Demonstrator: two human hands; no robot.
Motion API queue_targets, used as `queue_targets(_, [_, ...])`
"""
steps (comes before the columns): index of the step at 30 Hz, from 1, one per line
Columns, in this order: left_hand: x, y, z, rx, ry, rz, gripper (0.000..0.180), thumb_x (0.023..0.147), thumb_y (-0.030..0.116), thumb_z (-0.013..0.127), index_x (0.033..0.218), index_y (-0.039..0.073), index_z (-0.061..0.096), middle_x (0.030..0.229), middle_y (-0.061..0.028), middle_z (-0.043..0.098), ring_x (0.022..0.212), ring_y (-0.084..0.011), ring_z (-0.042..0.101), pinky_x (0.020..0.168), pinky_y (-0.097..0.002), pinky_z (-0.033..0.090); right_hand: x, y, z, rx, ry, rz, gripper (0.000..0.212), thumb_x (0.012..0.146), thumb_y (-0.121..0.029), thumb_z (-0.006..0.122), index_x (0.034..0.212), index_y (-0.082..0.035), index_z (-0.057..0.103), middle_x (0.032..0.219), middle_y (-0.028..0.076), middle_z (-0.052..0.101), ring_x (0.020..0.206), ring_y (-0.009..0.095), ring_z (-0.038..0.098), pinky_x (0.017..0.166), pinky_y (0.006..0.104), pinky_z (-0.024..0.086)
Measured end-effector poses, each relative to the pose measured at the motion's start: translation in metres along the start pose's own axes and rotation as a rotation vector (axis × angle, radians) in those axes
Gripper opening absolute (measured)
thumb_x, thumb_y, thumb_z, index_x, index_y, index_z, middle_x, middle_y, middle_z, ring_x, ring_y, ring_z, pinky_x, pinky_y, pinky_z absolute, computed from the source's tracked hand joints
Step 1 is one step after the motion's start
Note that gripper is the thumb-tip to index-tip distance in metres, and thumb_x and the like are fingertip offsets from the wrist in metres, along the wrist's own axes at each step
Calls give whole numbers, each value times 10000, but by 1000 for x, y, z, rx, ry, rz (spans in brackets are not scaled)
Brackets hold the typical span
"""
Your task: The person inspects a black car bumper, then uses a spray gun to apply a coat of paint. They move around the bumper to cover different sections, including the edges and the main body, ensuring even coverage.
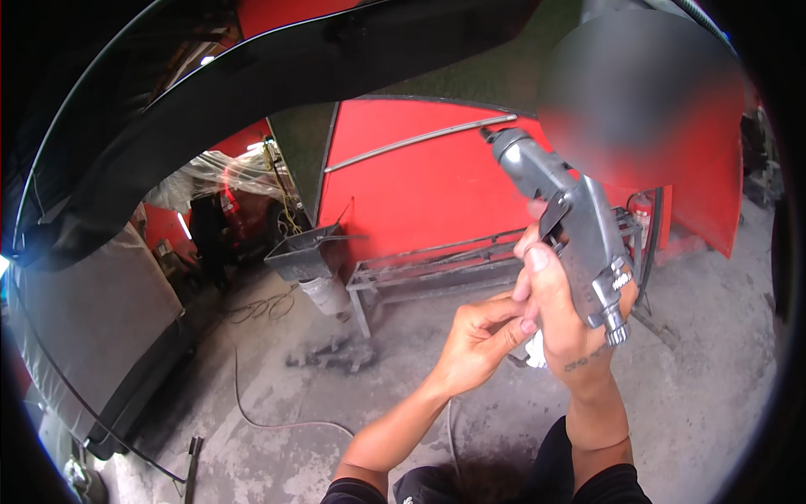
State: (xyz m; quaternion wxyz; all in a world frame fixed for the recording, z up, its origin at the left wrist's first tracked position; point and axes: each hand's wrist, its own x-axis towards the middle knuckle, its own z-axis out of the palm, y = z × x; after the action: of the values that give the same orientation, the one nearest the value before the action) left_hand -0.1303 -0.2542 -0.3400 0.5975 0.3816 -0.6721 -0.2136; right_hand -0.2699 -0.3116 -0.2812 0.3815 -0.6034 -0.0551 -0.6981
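Here the right hand [564, 311] grips a grey metal spray gun [571, 223] w/ fingers closed; left hand [480, 336] pinches near its base. Likely adjusting; next needs steady hold.

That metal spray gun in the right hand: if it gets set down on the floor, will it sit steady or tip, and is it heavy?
The spray gun looks all metal, so probably stiff and fairly heavy for its size. Its long angled body over a narrow fitting at the base suggests it would tip rather than stand, so likely lay it flat. The smooth grey finish may be slippery; the right hand wraps the handle fully.

Head-worn fisheye, close, facing down
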Motion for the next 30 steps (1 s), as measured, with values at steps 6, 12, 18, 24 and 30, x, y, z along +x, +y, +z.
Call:
queue_targets(6, [9, -2, 1, -11, 21, 24, 264, 1057, 126, 690, 1239, -60, 726, 1199, -87, 718, 1069, -125, 611, 948, -318, 512, 4, 2, -1, -51, 35, 58, 327, 1019, -73, 629, 1295, 103, 630, 933, 101, 695, 627, 75, 605, 555, 234, 485])
queue_targets(12, [-6, -1, 0, -67, 20, 52, 258, 1049, 114, 699, 1245, -52, 729, 1203, -89, 721, 1083, -132, 621, 963, -320, 515, -1, 0, -9, 15, -173, -2, 335, 1000, -46, 614, 1287, 127, 618, 940, 116, 700, 618, 89, 631, 550, 237, 499])
queue_targets(18, [3, -1, 3, 16, 8, 8, 276, 1055, 131, 694, 1251, -62, 719, 1204, -83, 719, 1089, -134, 623, 960, -318, 515, 0, -1, -6, -4, 3, 14, 338, 1016, -79, 625, 1297, 108, 617, 945, 106, 692, 625, 86, 602, 535, 234, 483])
queue_targets(24, [8, -4, 4, -34, 9, 15, 276, 1050, 118, 697, 1255, -67, 714, 1197, -81, 714, 1082, -133, 623, 963, -321, 515, 4, -4, -4, -6, 46, 57, 316, 1029, -100, 647, 1273, 101, 638, 918, 101, 699, 630, 76, 603, 546, 224, 473])
queue_targets(30, [-8, -1, 3, -52, 17, 34, 276, 1035, 116, 720, 1237, -72, 721, 1176, -83, 722, 1072, -133, 624, 961, -323, 516, -1, -7, -7, 38, -69, 75, 290, 943, -57, 705, 1188, 96, 672, 821, 97, 686, 619, 125, 620, 577, 292, 494])
